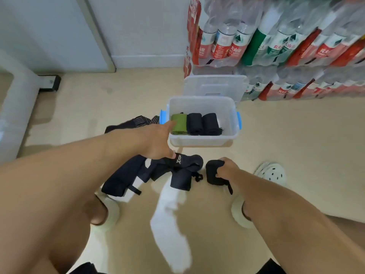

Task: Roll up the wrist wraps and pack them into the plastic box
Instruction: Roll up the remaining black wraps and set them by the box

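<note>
Fourth roll ready for the plastic box (203,140)

Right hand (226,169) grips a rolled black wrap (214,172), lower centre; left hand (158,142) reaches, fingers straight, toward the green roll (178,124). Keep it pinched tight, seat it snug beside the others.

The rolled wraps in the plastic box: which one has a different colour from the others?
The green roll, at the left end of the row in the plastic box. The other two rolls beside it are both dark, almost black.
</note>
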The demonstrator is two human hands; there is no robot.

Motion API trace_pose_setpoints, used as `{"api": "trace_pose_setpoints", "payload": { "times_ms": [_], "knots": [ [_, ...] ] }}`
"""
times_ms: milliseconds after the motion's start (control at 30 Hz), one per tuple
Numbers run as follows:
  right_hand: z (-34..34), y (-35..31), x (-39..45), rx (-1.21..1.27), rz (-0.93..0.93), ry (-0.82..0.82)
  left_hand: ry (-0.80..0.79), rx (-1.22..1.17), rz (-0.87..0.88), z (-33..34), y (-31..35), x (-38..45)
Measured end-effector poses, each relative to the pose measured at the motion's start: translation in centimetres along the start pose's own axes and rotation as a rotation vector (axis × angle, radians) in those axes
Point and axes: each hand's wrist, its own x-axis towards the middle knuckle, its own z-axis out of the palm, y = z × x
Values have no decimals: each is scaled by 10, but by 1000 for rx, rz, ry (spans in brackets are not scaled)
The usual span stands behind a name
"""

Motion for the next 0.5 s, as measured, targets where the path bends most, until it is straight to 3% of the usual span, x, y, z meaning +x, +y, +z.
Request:
{"api": "trace_pose_setpoints", "payload": {
  "times_ms": [100, 333, 500],
  "knots": [
    [-5, -1, 20, 292, 30, 65, -15, -2, -44, 0, -8, 6],
    [14, 0, 23, 456, 170, 177, -29, -45, -97, -4, -12, 7],
    [37, -19, 24, 692, 85, 221, -34, -46, -97, -2, -13, 4]
  ]
}}
